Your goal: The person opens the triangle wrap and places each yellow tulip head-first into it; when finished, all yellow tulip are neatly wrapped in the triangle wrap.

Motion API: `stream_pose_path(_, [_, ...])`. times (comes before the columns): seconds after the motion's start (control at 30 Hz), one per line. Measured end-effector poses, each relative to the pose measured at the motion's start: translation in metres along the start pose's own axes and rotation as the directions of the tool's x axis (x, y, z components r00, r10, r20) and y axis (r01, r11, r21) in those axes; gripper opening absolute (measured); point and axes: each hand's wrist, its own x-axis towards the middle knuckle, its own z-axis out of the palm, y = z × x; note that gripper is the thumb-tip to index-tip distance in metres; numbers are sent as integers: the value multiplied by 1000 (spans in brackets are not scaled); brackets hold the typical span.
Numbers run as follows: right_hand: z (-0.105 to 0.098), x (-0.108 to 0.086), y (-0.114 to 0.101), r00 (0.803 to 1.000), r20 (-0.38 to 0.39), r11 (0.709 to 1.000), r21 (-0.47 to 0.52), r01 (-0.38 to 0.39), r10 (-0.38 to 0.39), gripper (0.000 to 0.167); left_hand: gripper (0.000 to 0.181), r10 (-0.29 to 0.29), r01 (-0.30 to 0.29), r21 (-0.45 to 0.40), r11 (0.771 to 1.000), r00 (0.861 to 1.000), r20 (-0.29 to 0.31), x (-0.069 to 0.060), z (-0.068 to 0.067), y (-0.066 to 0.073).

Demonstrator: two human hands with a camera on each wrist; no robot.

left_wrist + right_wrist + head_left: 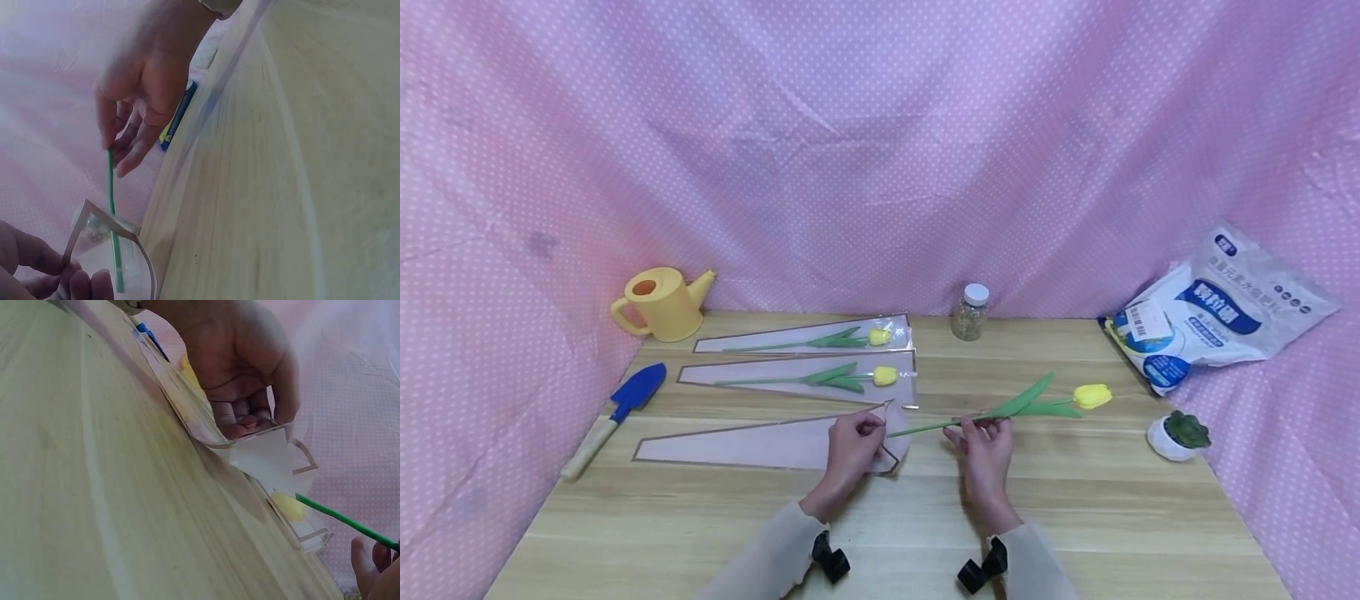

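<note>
My left hand (852, 452) pinches the edge of a tapered flower sleeve (752, 444) with a dark border, at its wide right end. That mouth bulges apart, as the left wrist view also shows. In my right hand (987, 460) is a yellow artificial tulip (1092, 396), gripped on its green stem (111, 181) near the leaves. Its bloom points right, and the lower end of the stem reaches the sleeve's mouth. Behind lie two similar sleeves, the nearer sleeve (730, 372) and the farther sleeve (737, 340), each with a yellow tulip inside.
To the left are a yellow watering can (672, 305) and a blue trowel (638, 390). A white-lidded jar (970, 313) stands at the back. A printed bag (1210, 312) leans at the right, behind a small potted succulent (1178, 437). Pink dotted cloth (880, 167) surrounds the wooden table.
</note>
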Motion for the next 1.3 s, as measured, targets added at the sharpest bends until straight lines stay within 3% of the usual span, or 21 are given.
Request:
stream_pose_path(0.2, [3, -3, 5, 1000, 16, 1000, -12, -6, 6, 34, 9, 72, -70, 58, 996, 997, -25, -2, 2, 5])
stream_pose_path(0.53, [2, -6, 1, 994, 110, 994, -104, -18, 29, 44, 8, 54, -50, 91, 995, 998, -42, -1, 5, 6])
stream_pose_path(0.73, [-4, 1, -13, 997, 69, 999, -44, -32, 35, 36, 8, 58, -55, 78, 995, 998, -40, -1, 5, 6])
stream_pose_path(0.97, [-8, 6, -24, 998, 59, 998, -53, -25, 28, 21, 8, 68, -65, 69, 995, 997, -46, 0, 5, 7])
stream_pose_path(1.3, [1, -1, -11, 994, 99, 999, -30, -34, 37, 13, 8, 98, -92, 104, 990, 994, -52, -4, 6, 12])
